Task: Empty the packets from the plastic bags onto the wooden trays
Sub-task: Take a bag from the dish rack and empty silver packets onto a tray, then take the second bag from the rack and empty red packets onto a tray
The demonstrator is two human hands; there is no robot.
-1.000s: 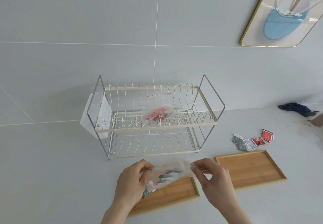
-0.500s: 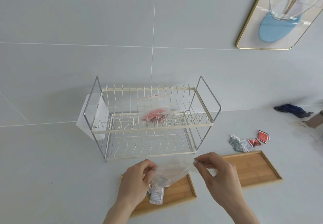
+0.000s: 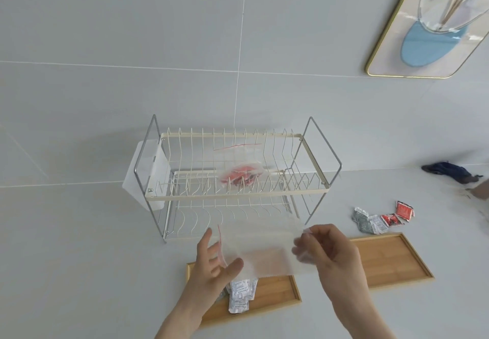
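Note:
A clear plastic bag (image 3: 264,248) with a red zip line hangs spread flat above the left wooden tray (image 3: 275,299). My right hand (image 3: 328,251) pinches its right edge. My left hand (image 3: 214,259) is at the bag's mouth with fingers spread apart, and whether it grips the bag I cannot tell. White and grey packets (image 3: 239,296) lie heaped on the left tray below the bag. The right wooden tray (image 3: 391,259) holds nothing. A second bag with red packets (image 3: 240,174) rests on the dish rack's upper shelf.
The white wire dish rack (image 3: 232,180) stands behind the trays against the tiled wall. Loose grey and red packets (image 3: 381,217) lie on the counter behind the right tray. A dark cloth (image 3: 447,170) sits at the far right.
The packets have dropped out of the bag onto the left tray. The bag, bunched between both hands before, is now stretched out flat and looks empty. My left hand's fingers have opened.

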